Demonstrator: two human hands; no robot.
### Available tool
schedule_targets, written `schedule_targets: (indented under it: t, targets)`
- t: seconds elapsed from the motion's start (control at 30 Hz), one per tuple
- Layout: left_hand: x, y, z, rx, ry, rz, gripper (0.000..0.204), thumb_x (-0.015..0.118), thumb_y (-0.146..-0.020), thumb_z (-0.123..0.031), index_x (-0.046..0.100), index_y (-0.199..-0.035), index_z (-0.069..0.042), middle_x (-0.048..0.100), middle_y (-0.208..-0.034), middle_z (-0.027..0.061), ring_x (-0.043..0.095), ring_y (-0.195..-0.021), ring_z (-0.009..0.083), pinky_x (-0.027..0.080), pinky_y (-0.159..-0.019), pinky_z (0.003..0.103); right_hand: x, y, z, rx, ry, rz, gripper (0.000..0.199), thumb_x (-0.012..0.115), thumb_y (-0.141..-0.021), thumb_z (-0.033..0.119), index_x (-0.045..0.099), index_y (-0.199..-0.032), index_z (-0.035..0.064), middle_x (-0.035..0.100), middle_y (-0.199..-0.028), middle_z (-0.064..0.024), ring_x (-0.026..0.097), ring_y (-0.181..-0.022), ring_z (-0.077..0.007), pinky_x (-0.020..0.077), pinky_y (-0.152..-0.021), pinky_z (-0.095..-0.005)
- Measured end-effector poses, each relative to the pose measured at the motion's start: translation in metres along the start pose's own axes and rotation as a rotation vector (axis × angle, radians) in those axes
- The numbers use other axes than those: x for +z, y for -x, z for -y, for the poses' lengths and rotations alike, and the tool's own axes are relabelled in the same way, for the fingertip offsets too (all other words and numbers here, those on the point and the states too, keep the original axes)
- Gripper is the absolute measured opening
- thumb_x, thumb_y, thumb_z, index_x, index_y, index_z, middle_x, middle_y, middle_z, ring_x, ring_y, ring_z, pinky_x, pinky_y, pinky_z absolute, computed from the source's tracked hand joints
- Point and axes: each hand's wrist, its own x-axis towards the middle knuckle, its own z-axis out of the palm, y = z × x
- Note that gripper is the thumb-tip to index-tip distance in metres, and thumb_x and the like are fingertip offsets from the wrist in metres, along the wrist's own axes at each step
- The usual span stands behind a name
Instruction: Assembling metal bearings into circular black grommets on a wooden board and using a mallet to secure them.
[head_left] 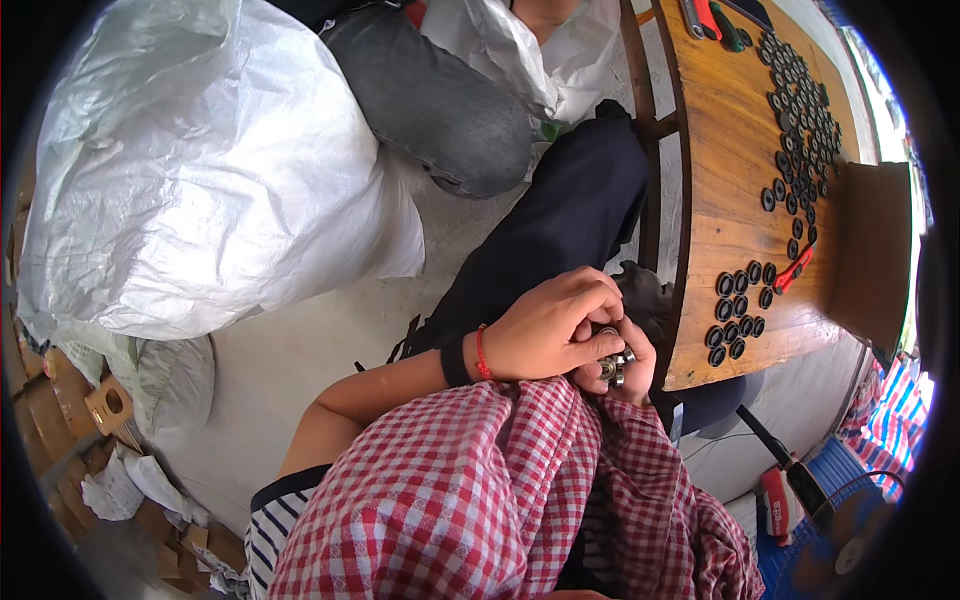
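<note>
My left hand [560, 325], with a black band and a red string at its wrist, reaches across to my right hand [637, 360]. Several small shiny metal bearings [616, 368] are cupped in the curled fingers of my right hand. The thumb and fingers of my left hand close over one of them; the fingertips are partly hidden. Both hands are above my dark-trousered leg, beside the near corner of the wooden table [720, 180]. On that table, small black rings [741, 305] lie grouped near this corner.
Many more black ring-shaped parts [790, 110] spread along the table, with a red-handled tool [795, 267] and a cardboard box [872, 255] at its right edge. A large white sack [200, 180] fills the left. Another person's grey-trousered knee [460, 130] is ahead; a fan [845, 555] stands lower right.
</note>
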Motion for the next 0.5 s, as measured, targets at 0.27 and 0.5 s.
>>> schedule_targets:
  t: [0.27,0.5]
  targets:
    - [-0.029,0.022,0.007,0.016,-0.227,-0.154,0.019,0.058,-0.089,-0.018,0.060,-0.099,-0.002,0.062,-0.101,0.0120,0.060,-0.093,0.0275,0.048,-0.080,0.035,-0.003,0.008,-0.032,-0.222,-0.040,0.125,0.031,0.042,-0.095,0.031,0.060,-0.093,0.0059,0.053,-0.078,-0.0103,0.048,-0.051,-0.0171,0.0351,-0.039,-0.0254]
    - [-0.064,0.083,0.146,-0.123,-1.067,-0.155,0.022,0.057,-0.089,-0.021,0.059,-0.101,-0.002,0.063,-0.099,0.0162,0.061,-0.094,0.0305,0.048,-0.079,0.037,-0.001,0.005,-0.041,-0.053,0.058,0.313,0.034,0.034,-0.098,0.030,0.057,-0.090,0.0061,0.054,-0.083,-0.0100,0.048,-0.054,-0.0156,0.0403,-0.052,-0.0277]
